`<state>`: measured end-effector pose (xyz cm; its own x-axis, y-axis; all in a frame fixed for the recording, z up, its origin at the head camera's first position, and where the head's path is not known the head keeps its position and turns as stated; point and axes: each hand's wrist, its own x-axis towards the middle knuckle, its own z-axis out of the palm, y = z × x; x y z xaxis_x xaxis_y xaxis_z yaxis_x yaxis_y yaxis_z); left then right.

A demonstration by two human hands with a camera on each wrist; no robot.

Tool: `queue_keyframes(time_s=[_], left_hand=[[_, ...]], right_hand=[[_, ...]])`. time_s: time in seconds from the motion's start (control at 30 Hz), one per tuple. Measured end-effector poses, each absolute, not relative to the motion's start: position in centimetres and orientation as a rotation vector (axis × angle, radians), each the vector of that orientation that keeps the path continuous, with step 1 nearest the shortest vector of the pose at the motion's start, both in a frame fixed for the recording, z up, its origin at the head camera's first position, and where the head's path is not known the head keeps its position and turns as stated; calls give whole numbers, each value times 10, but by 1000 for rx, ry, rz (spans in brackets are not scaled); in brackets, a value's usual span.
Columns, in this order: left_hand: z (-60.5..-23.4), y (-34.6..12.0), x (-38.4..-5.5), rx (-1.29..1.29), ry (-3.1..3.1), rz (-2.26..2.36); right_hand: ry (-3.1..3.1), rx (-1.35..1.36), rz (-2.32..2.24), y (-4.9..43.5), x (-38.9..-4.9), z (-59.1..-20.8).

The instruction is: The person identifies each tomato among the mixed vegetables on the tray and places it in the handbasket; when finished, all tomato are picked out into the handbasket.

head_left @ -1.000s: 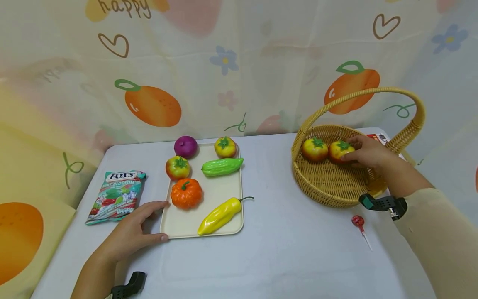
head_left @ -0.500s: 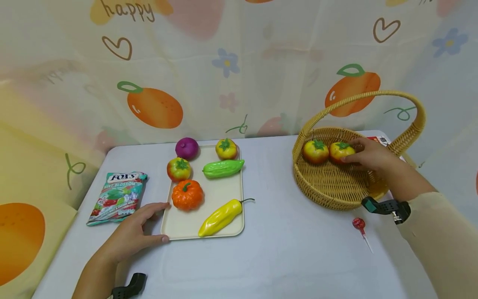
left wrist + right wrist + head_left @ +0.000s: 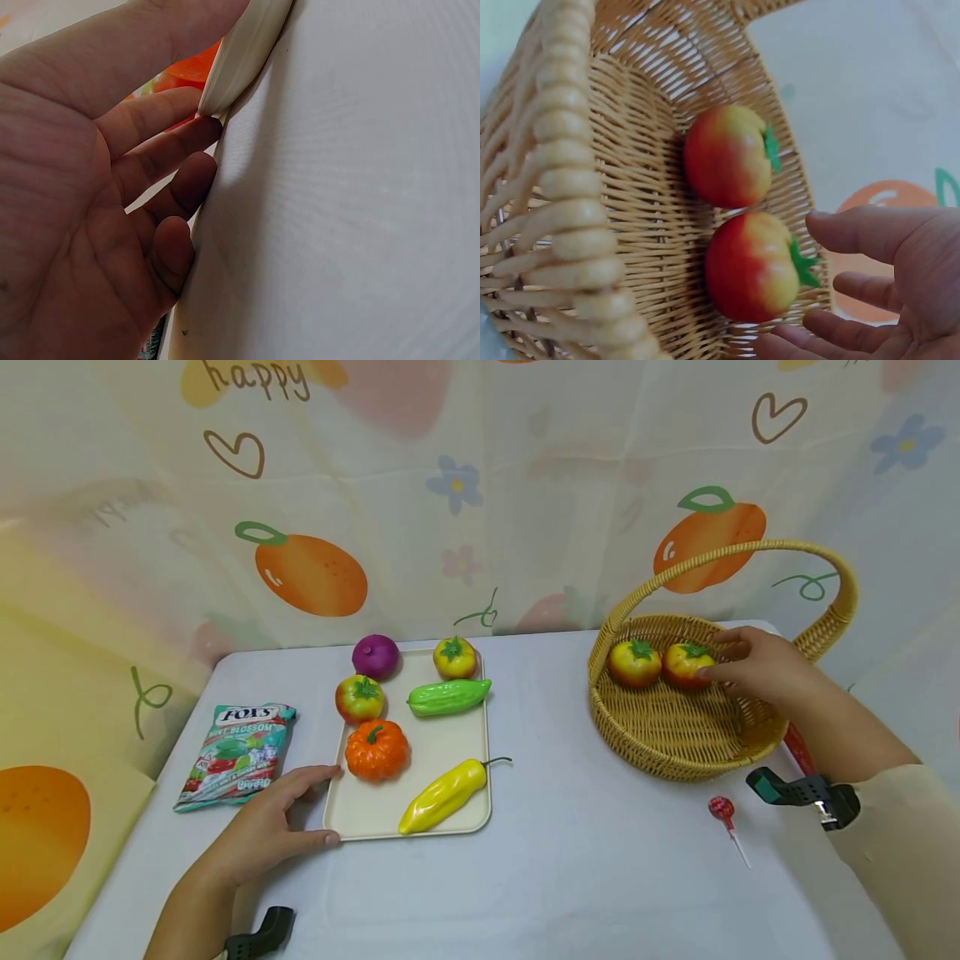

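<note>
My right hand (image 3: 772, 668) hovers over the right side of the wicker basket (image 3: 652, 739), fingers extended. Inside the basket, two red-and-yellow tomatoes with green tops lie side by side, a left tomato (image 3: 634, 664) and a right tomato (image 3: 682, 668). In the right wrist view a small gap shows between my thumb and the nearer tomato (image 3: 750, 266). My left hand (image 3: 270, 818) rests against the left edge of the cream tray (image 3: 375, 822), with thumb and fingers spread. The left wrist view shows its fingertips (image 3: 193, 180) loosely bent beside the tray's rim (image 3: 236, 67).
The tray bears an orange pumpkin (image 3: 377, 750), yellow pepper (image 3: 442, 797), green cucumber-like vegetable (image 3: 448, 697), purple onion (image 3: 376, 657) and two tomatoes (image 3: 454, 658). A candy bag (image 3: 236, 756) lies left. A lollipop (image 3: 722, 810) lies before the basket, whose tall handle (image 3: 750, 543) arches upward.
My right hand has let go of the right tomato and shifted slightly right, away from it. A red object beside the basket has come into view. My left hand stays at the tray.
</note>
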<state>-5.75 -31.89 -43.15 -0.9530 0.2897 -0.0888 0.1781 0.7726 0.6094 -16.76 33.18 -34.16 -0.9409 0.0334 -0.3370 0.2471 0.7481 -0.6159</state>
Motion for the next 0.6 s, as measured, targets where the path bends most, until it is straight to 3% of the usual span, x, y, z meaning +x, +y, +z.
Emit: queue_keyframes(time_s=[0.6], left_hand=[[-431,-320,-57,406,2799,957]], right_hand=[[2671,45,-941,311,-123,-318]])
